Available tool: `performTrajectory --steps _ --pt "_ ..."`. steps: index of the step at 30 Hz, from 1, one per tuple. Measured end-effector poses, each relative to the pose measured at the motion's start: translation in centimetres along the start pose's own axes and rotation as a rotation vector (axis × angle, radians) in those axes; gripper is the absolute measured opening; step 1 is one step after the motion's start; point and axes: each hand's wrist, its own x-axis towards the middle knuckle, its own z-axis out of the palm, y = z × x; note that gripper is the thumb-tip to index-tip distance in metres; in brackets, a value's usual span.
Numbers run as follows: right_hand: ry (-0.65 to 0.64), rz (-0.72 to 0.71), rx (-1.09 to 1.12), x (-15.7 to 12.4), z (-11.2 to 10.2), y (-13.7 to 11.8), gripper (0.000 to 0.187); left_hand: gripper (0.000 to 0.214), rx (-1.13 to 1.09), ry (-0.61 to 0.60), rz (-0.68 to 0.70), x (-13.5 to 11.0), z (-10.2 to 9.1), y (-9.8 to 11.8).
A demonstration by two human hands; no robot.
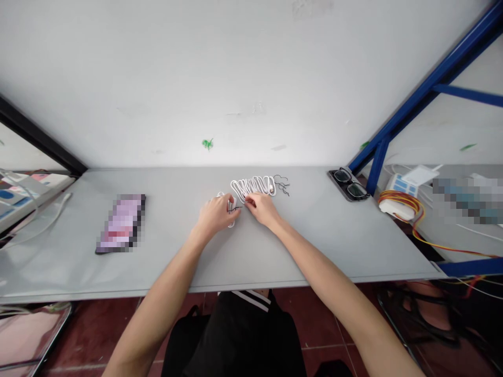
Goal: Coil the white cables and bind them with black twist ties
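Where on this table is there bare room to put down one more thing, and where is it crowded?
Bare tabletop lies between the phone and your left hand. Another patch lies between your right hand and the glasses, toward the front edge. It is crowded at the white cables and black wire ties, under both hands.

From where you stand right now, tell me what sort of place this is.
Probably a small electronics workbench: looped white cables, a white device trailing red and yellow wires, and a blue metal frame beside a grey bench top.
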Motion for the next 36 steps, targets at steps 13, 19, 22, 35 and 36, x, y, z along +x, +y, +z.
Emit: performTrajectory --steps 13,19,22,35,36 --pt "0.012 0.113 0.302 -1.5 -1.4 -1.9 0.023 0.016 -0.028 0.036 -0.075 0.1 0.6 0.5" --pt "-0.033 0.216 0.578 -1.7 -1.9 -2.9 0.038 0.027 -0.125 0.188 -0.019 -0.1 1.0 1.3" --pt "-0.015 0.249 0.686 -1.5 -2.1 -2.9 0.041 0.024 -0.133 0.242 0.060 -0.1 1.4 1.6" --pt "0.205 -0.082 0.228 -2.1 -4.1 -2.3 0.022 0.048 -1.072 -0.134 -0.061 0.0 1.4 1.6" --pt "0.208 -0.068 0.250 -2.1 -4.1 -2.3 0.022 0.050 -1.058 -0.110 -0.065 0.1 1.5 1.5"
